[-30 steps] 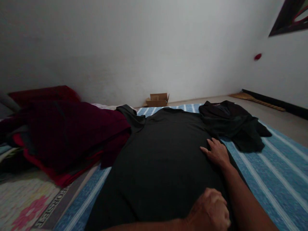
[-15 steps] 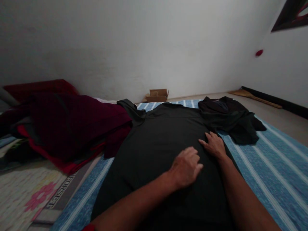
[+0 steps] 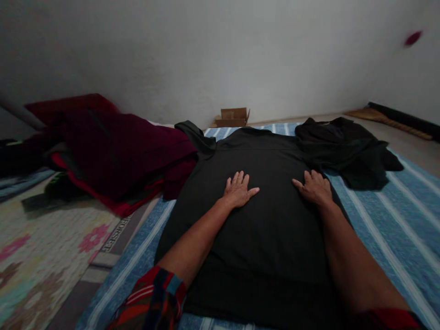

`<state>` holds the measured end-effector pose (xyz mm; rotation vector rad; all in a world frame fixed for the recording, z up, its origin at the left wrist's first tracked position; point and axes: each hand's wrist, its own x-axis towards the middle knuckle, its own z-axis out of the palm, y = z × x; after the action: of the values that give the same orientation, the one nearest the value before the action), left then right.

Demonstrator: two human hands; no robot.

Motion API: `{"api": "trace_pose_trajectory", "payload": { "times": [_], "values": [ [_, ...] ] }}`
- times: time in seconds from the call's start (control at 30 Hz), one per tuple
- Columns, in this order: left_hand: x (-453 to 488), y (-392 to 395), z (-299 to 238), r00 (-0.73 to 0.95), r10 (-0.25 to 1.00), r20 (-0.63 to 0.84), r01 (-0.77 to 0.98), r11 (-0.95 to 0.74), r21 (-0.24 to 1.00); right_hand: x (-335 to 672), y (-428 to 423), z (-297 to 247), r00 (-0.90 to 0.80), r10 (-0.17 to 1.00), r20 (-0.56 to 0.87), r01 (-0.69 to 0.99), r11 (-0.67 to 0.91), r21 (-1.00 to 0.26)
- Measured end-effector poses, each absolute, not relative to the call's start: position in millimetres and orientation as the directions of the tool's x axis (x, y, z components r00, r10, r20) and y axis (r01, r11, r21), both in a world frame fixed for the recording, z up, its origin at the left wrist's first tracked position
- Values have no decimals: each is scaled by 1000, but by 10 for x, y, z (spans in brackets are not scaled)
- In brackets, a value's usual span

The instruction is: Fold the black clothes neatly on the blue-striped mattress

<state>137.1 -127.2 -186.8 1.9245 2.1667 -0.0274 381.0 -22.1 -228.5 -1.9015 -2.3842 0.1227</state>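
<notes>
A dark shirt [image 3: 261,229] lies spread out flat, back side up, with its collar end away from me and its sleeves out to the sides. My left hand [image 3: 238,190] rests on the middle of the shirt's back, palm down with fingers spread. Near the shirt's right edge, my right hand [image 3: 314,187] also lies flat on the cloth, its thumb pointing inward. Neither hand grips anything. The shirt's right sleeve overlaps a second dark garment [image 3: 326,130].
Under the shirt is a blue striped sheet [image 3: 388,220]. Maroon and red clothes [image 3: 137,151] are heaped at left, beside a floral mat [image 3: 62,252]. A small open cardboard box [image 3: 232,119] stands by the wall. A rolled dark item [image 3: 402,117] lies at far right.
My left hand has moved left and forward, from loosely curled to flat with spread fingers. My right hand stays near the shirt's right edge. The view has tipped downward.
</notes>
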Motion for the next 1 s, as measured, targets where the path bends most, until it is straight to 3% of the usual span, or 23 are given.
{"api": "trace_pose_trajectory", "payload": {
  "times": [0.27, 0.4, 0.5, 0.67, 0.9, 1.0],
  "values": [
    [1203, -1761, -1832, -66, 970, -232, 983, 102, 150, 3821, -230, -2269, -199, 980, 24, 971, 201, -133],
    [1143, -1794, -1745, -28, 972, -232, 971, 81, 224, 3831, -244, -2270, -183, 983, 31, 975, 185, -120],
    [988, -1998, -1594, 22, 993, -117, 937, 20, 348, 3835, -256, -2283, -184, 982, 52, 977, 188, -101],
    [741, -2798, -1466, -121, 984, 130, 882, 47, 469, 3834, -267, -2300, -195, 980, 49, 977, 198, -78],
    [813, -3463, -1621, -38, 971, 235, 886, -75, 457, 3736, -409, -2158, -186, 980, 69, 981, 189, -33],
    [834, -3491, -1719, -6, 963, 269, 898, -114, 426, 3420, -759, -2031, -367, 918, 150, 927, 374, -18]
  ]
}}
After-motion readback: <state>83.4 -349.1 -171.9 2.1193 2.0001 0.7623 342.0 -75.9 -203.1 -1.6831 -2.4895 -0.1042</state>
